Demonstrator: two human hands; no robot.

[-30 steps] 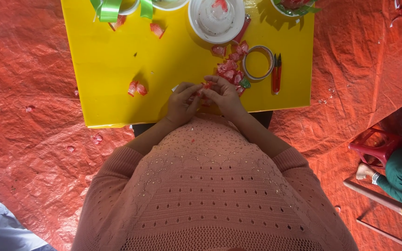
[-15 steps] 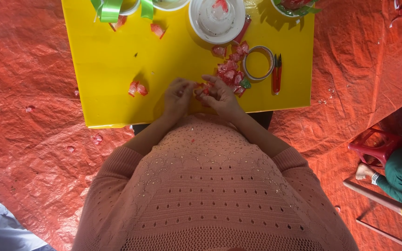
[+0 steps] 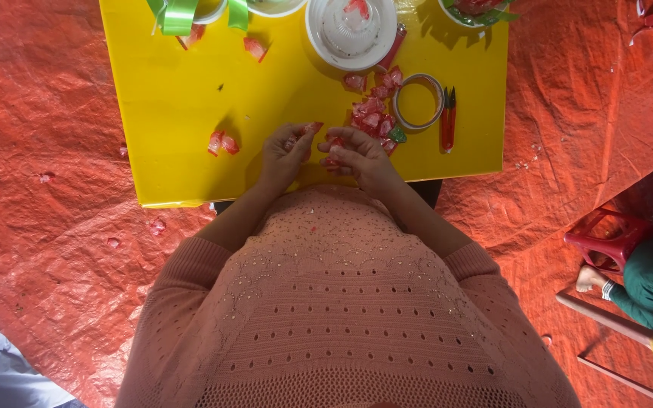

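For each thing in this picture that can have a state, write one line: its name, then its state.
left hand: fingers curled, pinching a small red piece
right hand: fingers curled on a small red piece
white bowl: upright, one red piece inside
tape ring: lying flat
red scissors: closed, lying flat
pile of red pieces: loose, heaped beside the tape ring
yellow table: upright, strewn with pieces

A crinkled orange-red plastic tarpaulin [image 3: 54, 227] covers the whole floor, catching soft, even light. A low square yellow table [image 3: 183, 143] stands on it at the far middle. A small red plastic stool [image 3: 606, 236] sits at the right, with a wooden frame [image 3: 606, 332] just nearer.
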